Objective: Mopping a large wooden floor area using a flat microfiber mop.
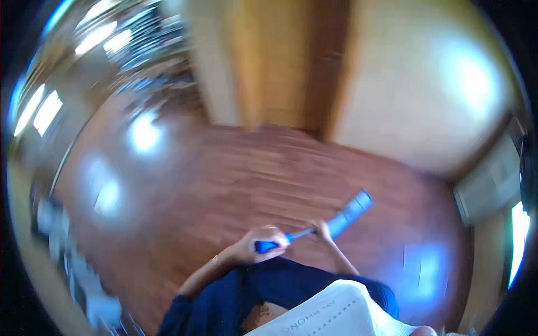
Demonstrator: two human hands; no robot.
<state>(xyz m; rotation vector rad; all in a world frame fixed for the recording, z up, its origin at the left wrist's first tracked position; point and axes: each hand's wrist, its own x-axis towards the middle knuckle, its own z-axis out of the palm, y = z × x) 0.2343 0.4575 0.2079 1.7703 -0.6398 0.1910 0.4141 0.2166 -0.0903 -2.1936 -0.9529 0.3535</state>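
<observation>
Both hands are on a long blue tool, with a dark blue handle, a thin metal-looking rod and a lighter blue cylinder at the far end. Its exact kind cannot be made out through the blur. My left hand is closed around the handle, whose rounded butt sticks out. Farther right, my right hand grips where the rod meets the cylinder. The tool slants up to the right above the floor, in front of my dark-clothed lap.
Reddish-brown wood floor spreads around me. Ahead stand a brown door and a pale wall. Blurred shelves with goods are at the far left, pale objects at the near left. A white cloth with faint print lies over my lap.
</observation>
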